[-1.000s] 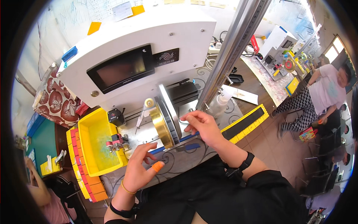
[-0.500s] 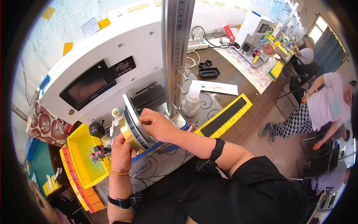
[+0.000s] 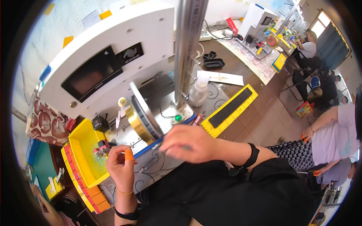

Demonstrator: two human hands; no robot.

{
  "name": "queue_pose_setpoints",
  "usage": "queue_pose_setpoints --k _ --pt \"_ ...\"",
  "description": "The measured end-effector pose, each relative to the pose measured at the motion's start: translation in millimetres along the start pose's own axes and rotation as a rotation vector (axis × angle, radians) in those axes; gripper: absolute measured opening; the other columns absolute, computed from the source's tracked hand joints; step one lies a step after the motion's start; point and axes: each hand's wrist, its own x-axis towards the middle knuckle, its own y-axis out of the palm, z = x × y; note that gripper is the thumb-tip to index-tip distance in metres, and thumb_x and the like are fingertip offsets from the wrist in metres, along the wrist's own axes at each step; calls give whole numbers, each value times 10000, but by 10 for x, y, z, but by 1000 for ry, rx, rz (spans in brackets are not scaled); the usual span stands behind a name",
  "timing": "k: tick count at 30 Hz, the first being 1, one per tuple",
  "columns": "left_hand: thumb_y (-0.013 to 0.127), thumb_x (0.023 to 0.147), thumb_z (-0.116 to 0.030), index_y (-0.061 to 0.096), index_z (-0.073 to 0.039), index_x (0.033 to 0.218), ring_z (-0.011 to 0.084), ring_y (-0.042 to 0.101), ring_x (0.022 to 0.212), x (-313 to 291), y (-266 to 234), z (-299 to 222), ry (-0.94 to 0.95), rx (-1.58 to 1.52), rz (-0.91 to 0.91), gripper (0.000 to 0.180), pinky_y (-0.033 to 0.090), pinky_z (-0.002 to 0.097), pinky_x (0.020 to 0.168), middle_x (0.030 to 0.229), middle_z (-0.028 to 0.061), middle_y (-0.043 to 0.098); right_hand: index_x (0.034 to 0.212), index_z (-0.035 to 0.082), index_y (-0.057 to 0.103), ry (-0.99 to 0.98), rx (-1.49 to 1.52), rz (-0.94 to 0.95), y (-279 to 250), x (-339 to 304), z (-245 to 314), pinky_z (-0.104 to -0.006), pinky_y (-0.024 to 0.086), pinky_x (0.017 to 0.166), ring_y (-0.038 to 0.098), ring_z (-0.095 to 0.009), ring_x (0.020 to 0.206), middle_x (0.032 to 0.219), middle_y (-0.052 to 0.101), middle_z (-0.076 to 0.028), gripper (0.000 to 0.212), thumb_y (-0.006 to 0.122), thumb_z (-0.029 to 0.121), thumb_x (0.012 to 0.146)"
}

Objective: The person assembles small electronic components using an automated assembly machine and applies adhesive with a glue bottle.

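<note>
My left hand (image 3: pixel 121 165) is raised in front of the machine, beside a yellow bin (image 3: pixel 81 145). Its fingers are curled against the thumb, which wears an orange finger cot (image 3: pixel 129 154); whatever sits in the pinch is too small to make out. Motion smears my right hand (image 3: pixel 190 143), held over the near edge of the workbench, so its fingers do not show clearly. Both hands are apart from the gold-rimmed wheel (image 3: pixel 136 122) mounted on the white machine (image 3: pixel 151 35). A green button (image 3: pixel 178 118) shows at the foot of the metal column (image 3: pixel 187 52).
A clear bottle (image 3: pixel 198 92) stands right of the column, near a yellow block strip with a black pad (image 3: pixel 230 109). Black trays (image 3: pixel 214 63) lie farther back. A small red clamp-like fixture (image 3: pixel 103 147) sits by the bin. A person (image 3: pixel 341 130) stands at the right.
Both hands have come off the wheel and drawn back toward me, the right one also moving rightward. The green button has come into sight. The person at the right has moved closer.
</note>
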Motion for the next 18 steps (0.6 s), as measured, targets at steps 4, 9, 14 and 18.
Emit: queue_pose_setpoints --k 4,9,14,18 --pt "665 779 34 635 -21 868 62 523 571 8 -82 31 128 161 -12 109 389 209 505 761 16 590 1324 82 511 -120 -479 170 464 431 208 -340 547 788 627 -283 1027 1271 534 -158 463 638 134 882" --pt "688 773 5 644 -36 862 83 552 581 -78 -211 -86 85 115 -62 108 407 218 525 799 32 627 992 54 583 -44 -596 317 648 701 183 -353 543 656 655 -277 780 893 631 -99 139 635 92 868" --pt "691 786 -1 643 -38 866 72 554 593 -135 -353 5 -3 53 -122 101 419 209 542 807 31 626 885 51 535 -210 -647 90 834 969 128 -363 502 550 625 -286 653 744 575 -104 113 632 106 870" --pt "688 800 -4 643 -42 889 70 555 596 -141 -395 84 -37 -55 -161 107 422 205 542 816 31 622 881 60 535 -217 -620 61 947 1139 78 -357 490 533 622 -276 632 730 584 -90 121 643 116 876"
